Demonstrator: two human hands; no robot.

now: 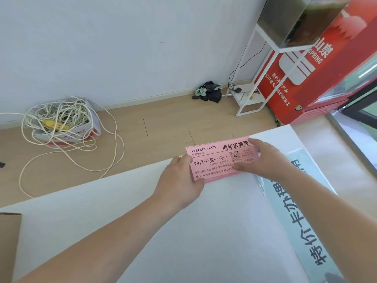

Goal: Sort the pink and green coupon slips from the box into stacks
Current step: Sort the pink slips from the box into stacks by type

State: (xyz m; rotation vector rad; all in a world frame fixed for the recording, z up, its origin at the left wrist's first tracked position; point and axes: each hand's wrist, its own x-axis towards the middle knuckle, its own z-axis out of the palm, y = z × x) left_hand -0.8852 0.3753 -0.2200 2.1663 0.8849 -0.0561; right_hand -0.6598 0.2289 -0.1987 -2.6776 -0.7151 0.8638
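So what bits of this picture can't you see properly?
Head view:
- Brown cardboard box: cut off by the left edge, so its inside is hidden.
- Pink paper coupon slips: the left hand and right hand cover both ends, so they cannot be counted.
- Small print beside the QR code: too small and blurred.
- Pale banner with big dark characters: partly covered by the right forearm, cut by the bottom edge.

i saw the pink slips (216, 163) in the grip were thin matt paper. beneath the grip the table (204, 231) looked smooth, matt white. right of it lay a faintly glossy banner (302, 227), and far left was a dull brown cardboard box (9, 246).
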